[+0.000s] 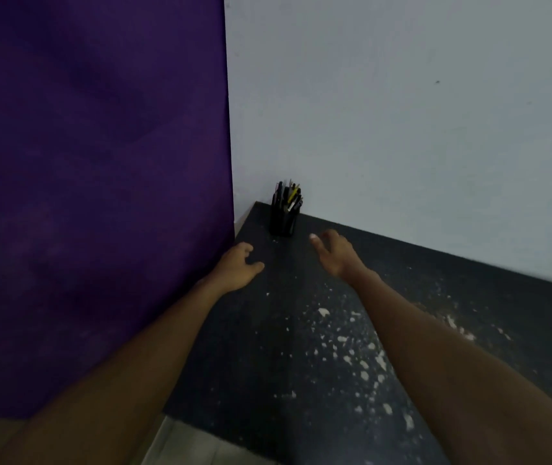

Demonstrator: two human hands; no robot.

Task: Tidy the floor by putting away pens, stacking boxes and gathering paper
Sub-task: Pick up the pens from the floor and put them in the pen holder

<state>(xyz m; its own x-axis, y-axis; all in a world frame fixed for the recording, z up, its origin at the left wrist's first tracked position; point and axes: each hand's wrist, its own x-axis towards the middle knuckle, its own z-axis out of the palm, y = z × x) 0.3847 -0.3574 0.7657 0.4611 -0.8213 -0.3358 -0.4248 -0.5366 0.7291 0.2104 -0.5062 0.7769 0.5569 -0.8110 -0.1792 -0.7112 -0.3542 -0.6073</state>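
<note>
Right now both hands are empty: left hand loosely curled, right hand w/ fingers spread and relaxed. Pen holder stands just beyond & between them, pens upright inside. Best bet: close in from both sides, grip low, keep it level. Holder's black, prob. rigid; mat under the hands is dark, matte, white-flecked.

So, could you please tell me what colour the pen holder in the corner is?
Black; the pen holder shows best in the head view.
</note>
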